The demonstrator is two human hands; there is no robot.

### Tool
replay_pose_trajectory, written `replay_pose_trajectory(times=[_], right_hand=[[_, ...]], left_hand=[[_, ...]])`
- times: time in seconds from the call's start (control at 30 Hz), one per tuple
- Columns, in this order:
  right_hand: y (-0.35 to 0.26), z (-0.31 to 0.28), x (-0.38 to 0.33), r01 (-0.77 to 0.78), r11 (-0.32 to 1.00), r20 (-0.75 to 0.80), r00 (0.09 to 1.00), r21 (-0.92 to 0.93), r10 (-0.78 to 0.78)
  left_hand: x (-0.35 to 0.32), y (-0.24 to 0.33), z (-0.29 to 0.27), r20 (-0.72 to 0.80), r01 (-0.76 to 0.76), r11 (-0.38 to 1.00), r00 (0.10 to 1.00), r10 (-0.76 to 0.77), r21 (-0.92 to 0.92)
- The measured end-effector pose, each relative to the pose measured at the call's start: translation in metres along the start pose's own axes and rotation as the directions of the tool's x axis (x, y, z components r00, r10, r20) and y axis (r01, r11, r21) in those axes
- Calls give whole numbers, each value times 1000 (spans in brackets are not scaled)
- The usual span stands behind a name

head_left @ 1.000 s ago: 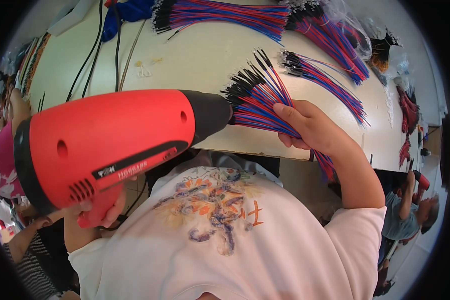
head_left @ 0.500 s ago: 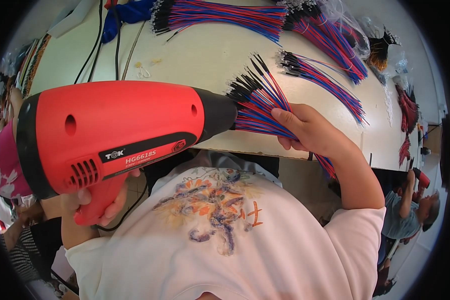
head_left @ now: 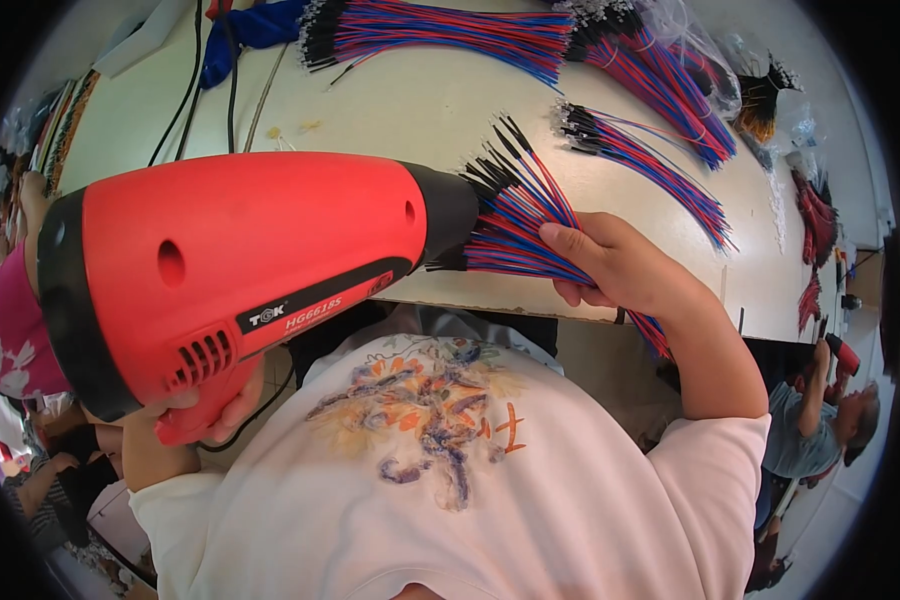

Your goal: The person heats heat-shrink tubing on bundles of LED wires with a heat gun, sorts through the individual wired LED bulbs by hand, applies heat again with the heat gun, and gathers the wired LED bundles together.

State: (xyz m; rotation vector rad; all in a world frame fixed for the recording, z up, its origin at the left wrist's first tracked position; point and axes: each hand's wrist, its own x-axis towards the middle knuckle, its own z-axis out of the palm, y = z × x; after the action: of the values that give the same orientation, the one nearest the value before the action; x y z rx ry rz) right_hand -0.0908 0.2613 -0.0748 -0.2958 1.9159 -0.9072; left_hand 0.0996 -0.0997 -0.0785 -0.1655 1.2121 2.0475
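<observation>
A large red heat gun (head_left: 230,270) with a black nozzle fills the left half of the view. My left hand (head_left: 210,410) grips its handle from below. The nozzle points right at the black-tipped ends of a fanned bundle of red and blue wires (head_left: 515,215). My right hand (head_left: 620,265) holds that bundle at the near edge of the pale table (head_left: 400,100). The wire tips spread out just beyond the nozzle mouth.
Several more red and blue wire bundles (head_left: 440,35) (head_left: 660,75) (head_left: 650,165) lie across the table's far side. Black cables (head_left: 185,90) and a blue cloth (head_left: 255,30) sit at the far left. Other people work at the left edge (head_left: 10,330) and lower right (head_left: 810,430).
The heat gun has risen and come closer to the camera, its nozzle still at the wire tips. My right hand keeps the bundle nearly in place.
</observation>
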Motion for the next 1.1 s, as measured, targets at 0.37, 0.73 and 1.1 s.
replay_pose_trajectory(times=[0.37,0.73,1.1], right_hand=[[-8,1,0,-26,999,81,996,27,24],[2,-5,-3,-85,994,80,994,75,79],[-4,1,-5,-75,996,134,989,41,69]], left_hand=[[236,22,43,-72,231,673,964,-255,702],[183,24,-11,-62,247,465,923,-379,850],[103,56,21,139,271,861,923,-360,431]])
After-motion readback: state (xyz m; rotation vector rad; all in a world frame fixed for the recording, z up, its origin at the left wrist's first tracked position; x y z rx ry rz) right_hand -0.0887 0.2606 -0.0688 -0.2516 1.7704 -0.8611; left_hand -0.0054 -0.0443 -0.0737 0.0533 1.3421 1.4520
